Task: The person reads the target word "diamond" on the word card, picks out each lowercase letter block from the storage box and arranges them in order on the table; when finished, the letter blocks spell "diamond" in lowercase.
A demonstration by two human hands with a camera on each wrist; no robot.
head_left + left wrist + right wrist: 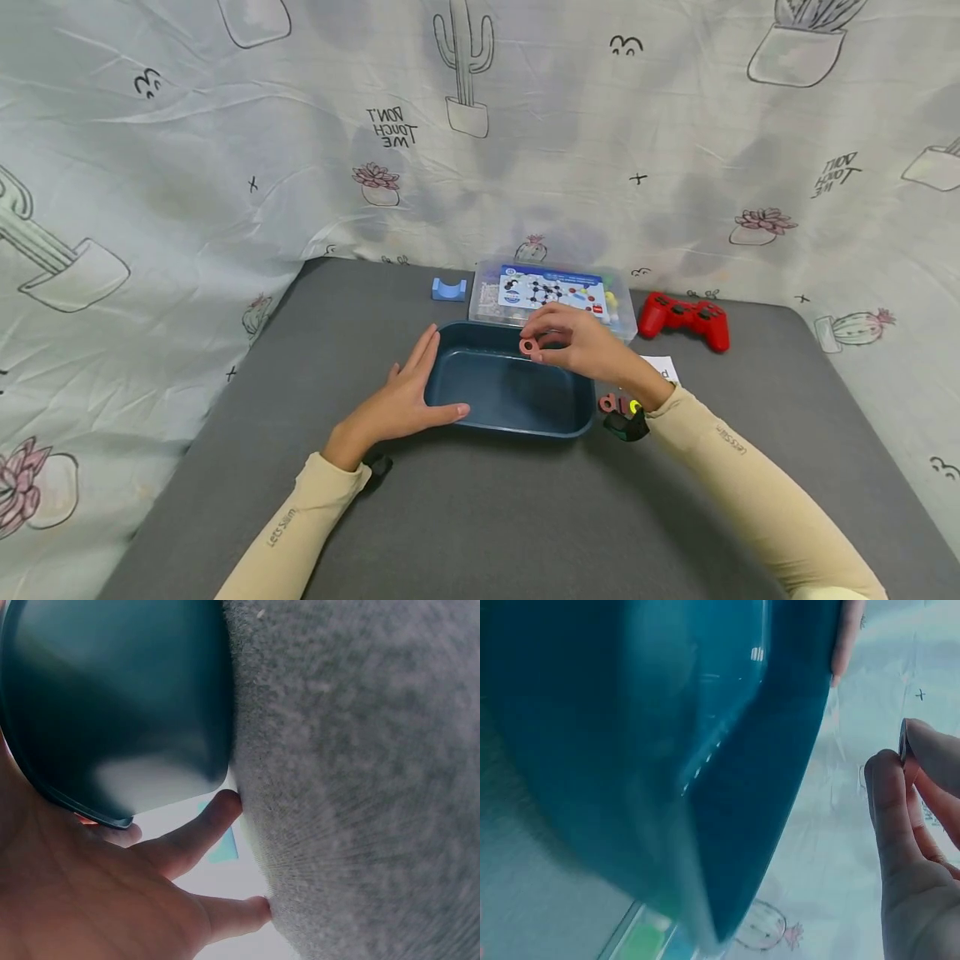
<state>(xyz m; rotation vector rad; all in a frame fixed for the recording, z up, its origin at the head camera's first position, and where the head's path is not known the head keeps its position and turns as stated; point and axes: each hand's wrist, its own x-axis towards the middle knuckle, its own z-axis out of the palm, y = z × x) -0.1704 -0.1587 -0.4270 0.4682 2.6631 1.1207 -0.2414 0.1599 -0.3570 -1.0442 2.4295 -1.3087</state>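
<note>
A dark blue-green tray sits on the grey table. My left hand rests at its left side, with straight fingers along the outer wall and the thumb stretched over the front rim. Above the tray's back right part, my right hand pinches a small pink letter with a round hole, between thumb and fingertips. From the right wrist view, only the thin edge of this letter shows. Right of the tray, under my right wrist, lie a pink letter d and a yellow letter, partly hidden.
Behind the tray lies a clear plastic case with a blue-and-white label. A blue curved block is to its left, and a red game controller to its right. A white card is partly covered by my right arm. Patterned cloth hangs behind.
</note>
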